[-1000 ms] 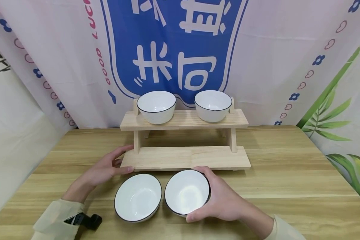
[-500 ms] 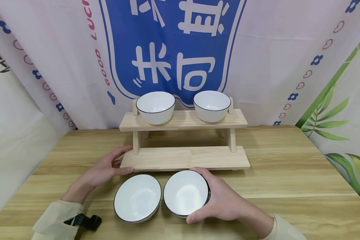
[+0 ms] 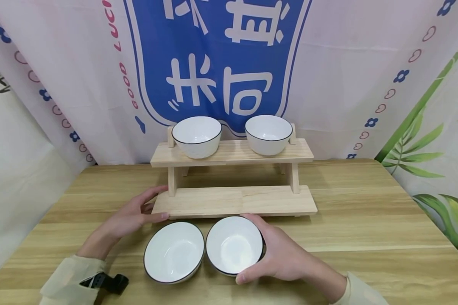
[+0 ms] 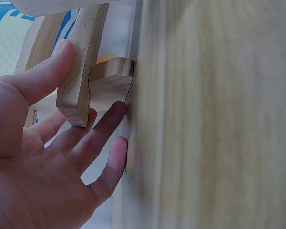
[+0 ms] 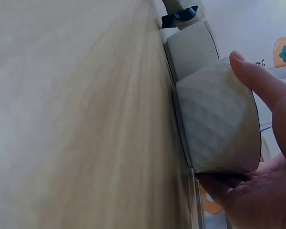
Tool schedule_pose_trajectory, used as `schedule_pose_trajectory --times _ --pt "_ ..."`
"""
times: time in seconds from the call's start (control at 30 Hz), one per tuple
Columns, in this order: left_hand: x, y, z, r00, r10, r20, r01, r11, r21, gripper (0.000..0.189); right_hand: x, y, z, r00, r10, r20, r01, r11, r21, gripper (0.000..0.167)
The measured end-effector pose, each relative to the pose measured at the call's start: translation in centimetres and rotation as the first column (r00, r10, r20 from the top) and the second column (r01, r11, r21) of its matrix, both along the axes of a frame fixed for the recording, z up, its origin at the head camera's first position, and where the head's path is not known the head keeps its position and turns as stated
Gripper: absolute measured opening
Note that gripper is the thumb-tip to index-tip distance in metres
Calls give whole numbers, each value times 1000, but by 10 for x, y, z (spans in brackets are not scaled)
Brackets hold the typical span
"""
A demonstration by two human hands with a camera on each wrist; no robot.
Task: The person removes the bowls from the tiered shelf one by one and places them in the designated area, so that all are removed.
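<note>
In the head view my right hand (image 3: 278, 254) grips a white bowl (image 3: 233, 245) with a dark rim, thumb at the near side and fingers at the far side. The right wrist view shows this bowl's faceted outer wall (image 5: 219, 119), thumb near the rim. Directly to its left a second white bowl (image 3: 174, 253) stands on the table, the two rims almost meeting. My left hand (image 3: 131, 214) holds the left end of the wooden two-tier shelf (image 3: 234, 202); its thumb lies on the lower board (image 4: 78, 71) and the other fingers reach under and behind it.
Two matching bowls, one on the left (image 3: 197, 137) and one on the right (image 3: 269, 134), stand on the shelf's upper board. Behind the wooden table (image 3: 366, 220) hangs a printed curtain (image 3: 328, 84). A black strap (image 3: 104, 282) sits at the left sleeve.
The bowl in my right hand has shifted slightly left, narrowing the gap to the bowl beside it. My left hand keeps its place on the shelf.
</note>
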State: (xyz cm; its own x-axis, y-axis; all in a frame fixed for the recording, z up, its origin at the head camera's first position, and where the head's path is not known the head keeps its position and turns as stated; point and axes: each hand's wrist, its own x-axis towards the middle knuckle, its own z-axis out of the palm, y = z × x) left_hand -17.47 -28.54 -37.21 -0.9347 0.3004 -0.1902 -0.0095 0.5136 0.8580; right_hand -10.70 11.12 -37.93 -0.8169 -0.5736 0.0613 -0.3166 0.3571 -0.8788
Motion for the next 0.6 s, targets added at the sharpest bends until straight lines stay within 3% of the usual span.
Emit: schedule_pose_trajectory --times 0.6 --pt "-1 -1 -2 1000 -11 -8 11 1000 9 92 3 0 9 1000 -29 13 28 997 72 120"
